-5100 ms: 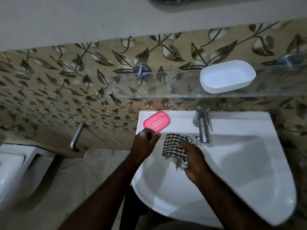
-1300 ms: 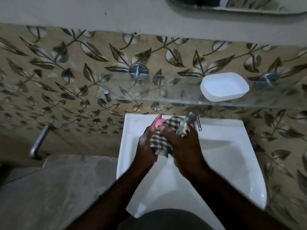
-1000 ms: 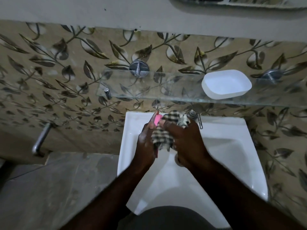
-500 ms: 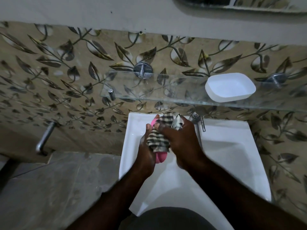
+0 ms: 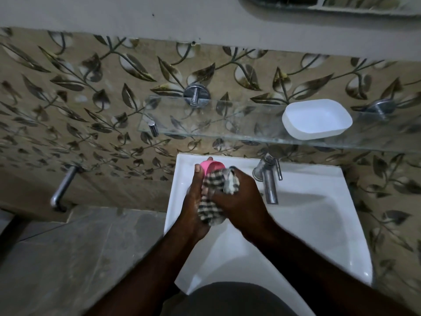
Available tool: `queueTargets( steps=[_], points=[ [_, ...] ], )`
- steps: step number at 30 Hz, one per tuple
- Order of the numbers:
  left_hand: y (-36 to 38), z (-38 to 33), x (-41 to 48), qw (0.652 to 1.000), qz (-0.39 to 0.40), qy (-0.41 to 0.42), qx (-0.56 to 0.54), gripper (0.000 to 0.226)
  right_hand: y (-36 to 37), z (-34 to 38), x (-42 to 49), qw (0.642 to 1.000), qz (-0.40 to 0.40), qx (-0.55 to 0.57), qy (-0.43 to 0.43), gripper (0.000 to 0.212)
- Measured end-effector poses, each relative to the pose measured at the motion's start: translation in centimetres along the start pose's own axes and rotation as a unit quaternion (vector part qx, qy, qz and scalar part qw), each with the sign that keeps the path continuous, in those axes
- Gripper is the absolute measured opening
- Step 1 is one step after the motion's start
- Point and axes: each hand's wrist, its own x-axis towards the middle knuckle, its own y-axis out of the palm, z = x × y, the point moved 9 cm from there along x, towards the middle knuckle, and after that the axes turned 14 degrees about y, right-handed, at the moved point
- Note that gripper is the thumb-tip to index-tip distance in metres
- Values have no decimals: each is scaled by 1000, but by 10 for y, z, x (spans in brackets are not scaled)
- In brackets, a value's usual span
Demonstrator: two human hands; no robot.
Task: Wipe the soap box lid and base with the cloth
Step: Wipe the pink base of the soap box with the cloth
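pink piece (image 5: 214,167): over sink (image 5: 319,179) far-left rim, gripped by left hand (image 5: 193,208), mostly under cloth (image 5: 210,206)
right hand (image 5: 243,204): grips cloth, presses it on pink piece
white piece (image 5: 316,118): on glass shelf (image 5: 227,119), far right, untouched
progress: seemingly first part mid-wipe; white piece not yet wiped

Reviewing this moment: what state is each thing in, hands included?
pink soap box piece: held in the left hand over the sink, mostly hidden
checked cloth: bunched, gripped by the right hand, pressed on the pink piece
white soap box piece: lying on the glass shelf, untouched
tap: no water seen running
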Motion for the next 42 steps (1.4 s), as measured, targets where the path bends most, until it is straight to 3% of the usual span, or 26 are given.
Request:
queueTargets(
  steps=[3, 5, 9, 12, 14, 18, 22, 24, 28, 31, 35, 38, 40, 42],
  points=[
    [0, -6, 6, 1000, -5, -5, -23, 60, 10, -24, -16, 995, 55, -82, 21, 24],
    [-4, -9, 9, 999, -22, 11, -25, 58, 7, -26, -22, 982, 49, -180, 1, 24],
    [3, 10, 2, 999, -12, -46, -5, 62, 0, -9, -12, 996, 42, -67, 38, 18],
    [8, 6, 4, 1000, 15, -15, 5, 62, -6, 5, -7, 1000, 11, 21, 16, 19],
    [14, -5, 4, 999, 34, -7, 1, 59, -1, 6, -15, 1000, 12, -19, -9, 19],
    [-1, -19, 14, 999, -20, 24, 32, 71, -1, -33, -26, 987, -6, -157, 29, 20],
    [-5, 0, 7, 999, -24, 3, 40, 63, 4, -29, -25, 994, 66, 6, 90, 21],
    [3, 9, -1, 999, -2, -16, 31, 70, -1, -11, -19, 993, 53, 65, 84, 19],
    [4, 6, -1, 998, -8, 44, 41, 71, -11, 16, -4, 982, 4, 183, 53, 17],
    [7, -9, 0, 998, 16, 35, 44, 69, 1, 8, -16, 991, 26, 121, 48, 23],
    [4, -23, 1, 999, 12, 43, 27, 65, 18, -12, -33, 984, 104, 74, 124, 19],
    [15, -14, -5, 999, 2, 40, 11, 71, 2, 12, -15, 990, 34, 110, 80, 16],
    [19, -12, -5, 998, -15, 62, -26, 61, -9, 28, -5, 985, -8, 167, 37, 18],
    [19, -15, -7, 998, -9, 69, 11, 50, -10, 33, -11, 986, -15, 167, 9, 21]
  ],
)
